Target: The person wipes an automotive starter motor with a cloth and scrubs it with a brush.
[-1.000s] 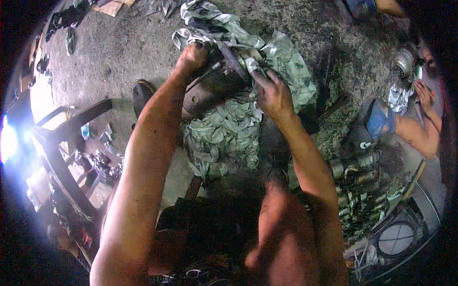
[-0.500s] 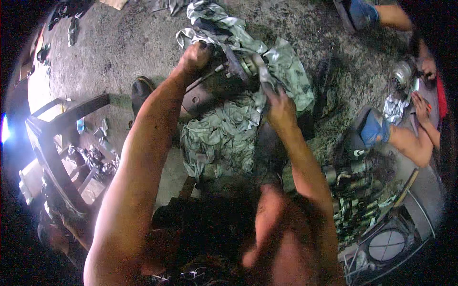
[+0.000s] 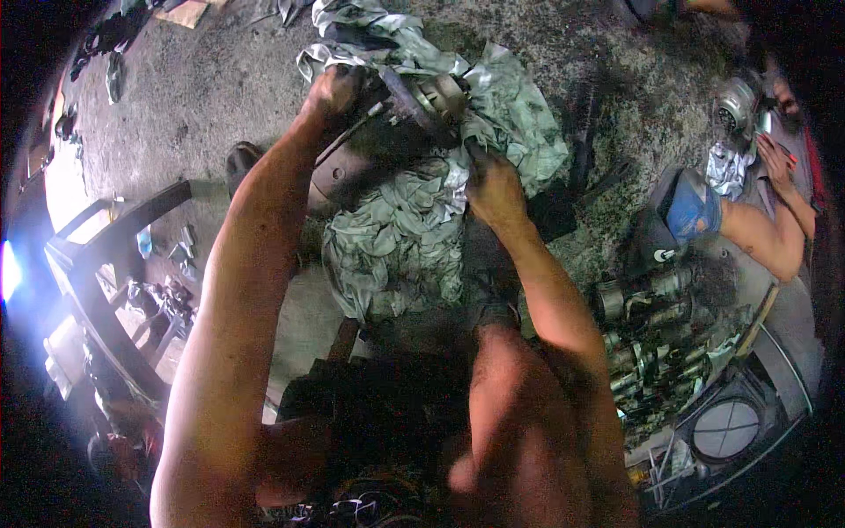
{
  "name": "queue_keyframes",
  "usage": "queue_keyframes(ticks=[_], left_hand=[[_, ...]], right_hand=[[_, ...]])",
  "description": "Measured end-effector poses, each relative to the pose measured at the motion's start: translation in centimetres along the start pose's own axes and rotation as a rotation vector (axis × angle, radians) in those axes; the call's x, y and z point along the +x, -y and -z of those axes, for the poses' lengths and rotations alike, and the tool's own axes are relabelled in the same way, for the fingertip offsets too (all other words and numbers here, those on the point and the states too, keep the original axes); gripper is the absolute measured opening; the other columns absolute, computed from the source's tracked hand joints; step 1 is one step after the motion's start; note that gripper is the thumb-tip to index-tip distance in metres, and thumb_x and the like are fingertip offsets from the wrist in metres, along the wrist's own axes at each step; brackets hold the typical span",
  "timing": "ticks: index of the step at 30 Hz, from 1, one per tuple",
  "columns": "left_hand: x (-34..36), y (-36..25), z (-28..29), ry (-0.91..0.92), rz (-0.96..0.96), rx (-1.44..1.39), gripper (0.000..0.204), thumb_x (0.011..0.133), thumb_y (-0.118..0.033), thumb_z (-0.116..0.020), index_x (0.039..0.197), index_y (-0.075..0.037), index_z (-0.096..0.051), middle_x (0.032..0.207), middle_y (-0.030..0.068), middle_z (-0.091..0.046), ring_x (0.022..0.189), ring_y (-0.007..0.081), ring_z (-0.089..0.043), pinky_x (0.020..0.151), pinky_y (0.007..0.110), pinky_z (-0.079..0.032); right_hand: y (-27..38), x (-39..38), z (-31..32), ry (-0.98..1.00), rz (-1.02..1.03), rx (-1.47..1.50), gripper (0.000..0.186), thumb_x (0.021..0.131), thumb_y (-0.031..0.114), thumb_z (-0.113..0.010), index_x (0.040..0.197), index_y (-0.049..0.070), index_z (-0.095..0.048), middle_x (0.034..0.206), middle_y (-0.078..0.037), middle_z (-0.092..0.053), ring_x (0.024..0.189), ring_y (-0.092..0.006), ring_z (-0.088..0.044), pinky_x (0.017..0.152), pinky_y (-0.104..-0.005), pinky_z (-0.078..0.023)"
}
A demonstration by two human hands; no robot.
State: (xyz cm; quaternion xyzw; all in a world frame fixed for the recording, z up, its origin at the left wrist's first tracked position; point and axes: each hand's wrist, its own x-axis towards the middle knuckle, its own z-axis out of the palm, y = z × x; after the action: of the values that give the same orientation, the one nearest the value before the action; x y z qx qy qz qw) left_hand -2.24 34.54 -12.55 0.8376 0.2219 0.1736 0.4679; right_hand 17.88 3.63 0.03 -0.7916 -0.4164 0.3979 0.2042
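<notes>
Fingers (image 3: 480, 167) lower on rag (image 3: 396, 238); right hand (image 3: 495, 189) dropped.

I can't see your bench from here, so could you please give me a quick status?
Left hand gripping dark metal motor part. Right hand clutching grey rag against it. Rag drapes over the part; nothing else in the way.

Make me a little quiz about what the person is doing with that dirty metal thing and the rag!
1. True or false: the left hand grips the top end of the dark metal motor part.
2. What does the right hand press against the part? A) a hammer B) the grey-green cloth C) a cup
3. Fill in: the cloth lies on the concrete ____.

Key
1. True.
2. B: the fingers pinch the crumpled cloth.
3. floor.
</notes>
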Motion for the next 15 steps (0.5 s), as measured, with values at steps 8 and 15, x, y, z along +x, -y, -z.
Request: queue_keyframes(ticks=[8,15], left_hand=[[2.1,-7.7,-2.7,0.107,0.223,0.393,0.027,0.085,-0.020,-0.051,0.104,-0.003,-0.057,0.084,0.0251,-0.061,0.081,0.0397,-0.059,0.069,0.044,-0.047],[1.6,-7.0,-1.5,0.062,0.093,0.384,0.030,0.084,-0.027,-0.056,0.103,-0.003,-0.057,0.082,0.0257,-0.061,0.077,0.0402,-0.059,0.064,0.045,-0.046]], right_hand=[[-3.3,3.0,1.8,0.046,0.244,-0.179,0.029,0.086,0.017,-0.048,0.107,0.005,-0.063,0.107,-0.021,-0.062,0.102,-0.0376,-0.058,0.087,-0.0396,-0.047],[-2.5,2.2,1.9,-0.029,0.409,-0.051,0.034,0.078,0.007,-0.049,0.108,0.007,-0.065,0.115,-0.019,-0.060,0.103,-0.0358,-0.057,0.091,-0.0378,-0.045]])
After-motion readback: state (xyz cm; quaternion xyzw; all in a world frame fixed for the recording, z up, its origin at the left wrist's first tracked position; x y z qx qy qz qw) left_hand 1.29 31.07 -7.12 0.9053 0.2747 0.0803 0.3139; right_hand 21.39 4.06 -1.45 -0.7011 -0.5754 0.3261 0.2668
